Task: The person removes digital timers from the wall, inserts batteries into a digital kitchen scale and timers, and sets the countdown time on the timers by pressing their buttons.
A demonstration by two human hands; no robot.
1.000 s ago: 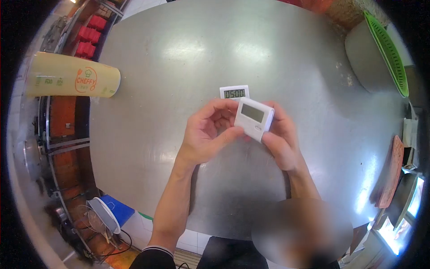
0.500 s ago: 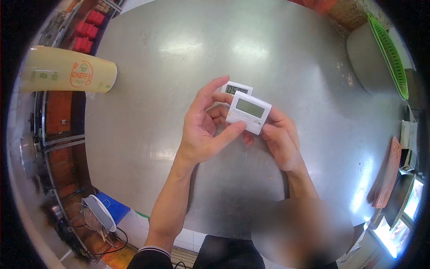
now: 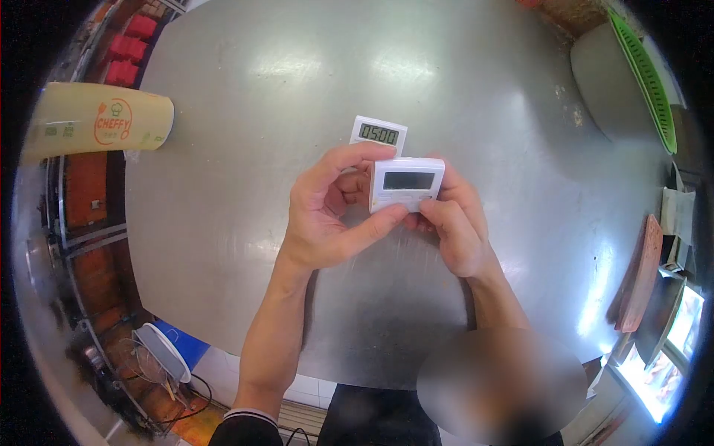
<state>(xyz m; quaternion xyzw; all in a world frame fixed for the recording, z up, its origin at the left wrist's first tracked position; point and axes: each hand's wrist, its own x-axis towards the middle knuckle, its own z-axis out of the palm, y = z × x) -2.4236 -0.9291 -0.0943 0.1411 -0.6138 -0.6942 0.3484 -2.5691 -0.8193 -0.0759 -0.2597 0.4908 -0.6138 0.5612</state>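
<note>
Both my hands hold a white digital timer [image 3: 407,182] above the metal table, its dark screen facing me with no digits that I can make out. My left hand [image 3: 327,212] grips its left side, thumb along the lower edge. My right hand [image 3: 457,227] holds the right side, with the thumb on the buttons at the lower right. Just behind stands a second white timer [image 3: 378,134] on the table. Its screen reads 05:00, and the held timer and my left fingers cover its lower part.
The round-cornered metal table [image 3: 208,223] fills the middle. A yellow "CHEFFY" cylinder [image 3: 141,119] lies at the left edge. On the right are a grey bin [image 3: 602,82], a green basket [image 3: 643,89] and a brown board [image 3: 641,275]. A wire strainer [image 3: 149,360] hangs low on the left.
The held timer has turned more level and its screen looks darker. My right thumb has moved onto its buttons. The view has shifted slightly, and more of the second timer shows.
</note>
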